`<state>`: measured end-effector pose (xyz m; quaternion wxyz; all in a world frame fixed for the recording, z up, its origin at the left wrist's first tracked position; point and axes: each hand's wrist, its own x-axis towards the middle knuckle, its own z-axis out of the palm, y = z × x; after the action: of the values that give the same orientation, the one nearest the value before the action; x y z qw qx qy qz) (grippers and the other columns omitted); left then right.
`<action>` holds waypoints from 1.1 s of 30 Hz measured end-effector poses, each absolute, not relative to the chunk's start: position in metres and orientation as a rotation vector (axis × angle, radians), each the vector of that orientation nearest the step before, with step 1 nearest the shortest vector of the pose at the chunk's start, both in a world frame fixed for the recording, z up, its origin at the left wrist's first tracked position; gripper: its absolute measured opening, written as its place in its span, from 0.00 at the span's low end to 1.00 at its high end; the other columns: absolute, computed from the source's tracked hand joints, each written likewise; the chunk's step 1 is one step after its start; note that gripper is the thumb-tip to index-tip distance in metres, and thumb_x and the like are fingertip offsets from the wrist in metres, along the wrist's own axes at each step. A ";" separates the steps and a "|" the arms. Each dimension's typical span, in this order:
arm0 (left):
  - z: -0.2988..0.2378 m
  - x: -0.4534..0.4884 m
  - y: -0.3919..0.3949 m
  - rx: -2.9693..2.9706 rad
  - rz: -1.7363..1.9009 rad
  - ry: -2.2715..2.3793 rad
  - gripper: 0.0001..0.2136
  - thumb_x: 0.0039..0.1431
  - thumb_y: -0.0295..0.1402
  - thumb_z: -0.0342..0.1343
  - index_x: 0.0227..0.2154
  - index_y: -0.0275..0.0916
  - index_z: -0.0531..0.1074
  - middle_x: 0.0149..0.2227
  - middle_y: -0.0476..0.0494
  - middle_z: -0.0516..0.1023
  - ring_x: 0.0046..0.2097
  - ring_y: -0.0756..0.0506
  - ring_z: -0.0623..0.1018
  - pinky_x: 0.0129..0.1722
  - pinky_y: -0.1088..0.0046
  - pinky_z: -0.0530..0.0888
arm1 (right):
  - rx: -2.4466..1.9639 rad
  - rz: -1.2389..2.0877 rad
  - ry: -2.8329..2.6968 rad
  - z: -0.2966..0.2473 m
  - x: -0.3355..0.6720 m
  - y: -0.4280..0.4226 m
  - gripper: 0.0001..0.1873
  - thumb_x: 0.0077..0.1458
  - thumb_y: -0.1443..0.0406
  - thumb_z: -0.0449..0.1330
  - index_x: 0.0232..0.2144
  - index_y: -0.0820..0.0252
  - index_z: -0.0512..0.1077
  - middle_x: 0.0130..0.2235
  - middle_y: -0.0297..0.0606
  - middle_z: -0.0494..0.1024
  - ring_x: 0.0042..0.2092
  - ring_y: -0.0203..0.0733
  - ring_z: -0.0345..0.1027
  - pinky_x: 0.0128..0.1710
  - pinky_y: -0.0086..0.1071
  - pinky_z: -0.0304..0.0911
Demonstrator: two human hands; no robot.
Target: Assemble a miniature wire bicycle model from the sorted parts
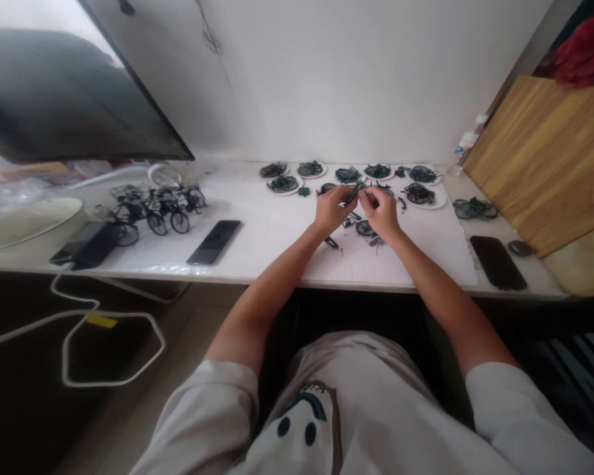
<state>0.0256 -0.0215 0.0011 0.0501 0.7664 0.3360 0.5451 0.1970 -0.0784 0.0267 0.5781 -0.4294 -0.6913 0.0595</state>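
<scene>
White fabric comes nearest: the wearer's shirt (pixel 376 396), with a cartoon print (pixel 304 415) on its front. Past it, on the pale surface (pixel 257 221), a narrow dark strip (pixel 331 243) lies near some thin bent wire (pixel 342 251); just beyond are a small spoked wheel (pixel 364 228) and greyish bits (pixel 376 242) too blurred to name. Over this middle part of the surface is the green piece (pixel 355 191), slim and dark green, slanting up to the right, its ends partly covered by fingers. The left hand (pixel 334 208) has it pinched between thumb and fingers. The right hand (pixel 381 210) meets its upper end, thumb and forefinger drawn close together; whether they grip it or something tiny, I cannot tell. Farther back, white plates (pixel 441 198) carry tangles of dark-green and blackish parts (pixel 418 192), ranged before the white wall (pixel 327 86).
</scene>
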 end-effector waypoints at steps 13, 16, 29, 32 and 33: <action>0.000 0.026 -0.021 2.321 1.719 0.974 0.06 0.66 0.35 0.61 0.41 0.41 0.78 0.37 0.44 0.84 0.37 0.46 0.84 0.41 0.70 0.81 | -0.969 0.181 -1.615 0.025 0.197 -0.077 0.26 0.69 0.40 0.59 0.35 0.55 0.76 0.24 0.30 0.64 0.27 0.39 0.58 0.31 0.36 0.58; -0.001 0.025 -0.020 2.326 1.689 1.003 0.05 0.65 0.35 0.62 0.41 0.41 0.78 0.36 0.44 0.84 0.37 0.46 0.84 0.41 0.71 0.81 | -0.971 0.204 -1.611 0.026 0.197 -0.078 0.27 0.70 0.40 0.58 0.34 0.55 0.76 0.24 0.30 0.65 0.27 0.39 0.59 0.32 0.36 0.58; -0.001 0.026 -0.020 2.299 1.685 1.011 0.05 0.64 0.36 0.63 0.40 0.41 0.78 0.35 0.45 0.84 0.36 0.46 0.83 0.41 0.70 0.81 | -0.997 0.235 -1.613 0.027 0.198 -0.079 0.29 0.69 0.37 0.58 0.34 0.55 0.76 0.25 0.32 0.66 0.28 0.40 0.59 0.32 0.36 0.57; 0.000 0.026 -0.020 2.296 1.663 1.024 0.05 0.64 0.35 0.63 0.40 0.41 0.78 0.36 0.44 0.85 0.37 0.46 0.84 0.41 0.70 0.81 | -0.988 0.255 -1.613 0.026 0.198 -0.079 0.28 0.67 0.38 0.61 0.36 0.55 0.77 0.24 0.30 0.65 0.27 0.39 0.58 0.32 0.36 0.57; 0.000 0.026 -0.020 2.295 1.661 1.028 0.06 0.63 0.35 0.63 0.40 0.41 0.78 0.37 0.44 0.85 0.37 0.46 0.84 0.41 0.70 0.81 | -0.989 0.258 -1.616 0.025 0.198 -0.078 0.27 0.67 0.38 0.62 0.37 0.55 0.77 0.24 0.30 0.64 0.27 0.39 0.57 0.32 0.36 0.57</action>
<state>0.0256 -0.0201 -0.0004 0.0640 0.7600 0.3403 0.5500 0.1976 -0.0782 0.0252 0.5768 -0.4225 -0.6904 0.1104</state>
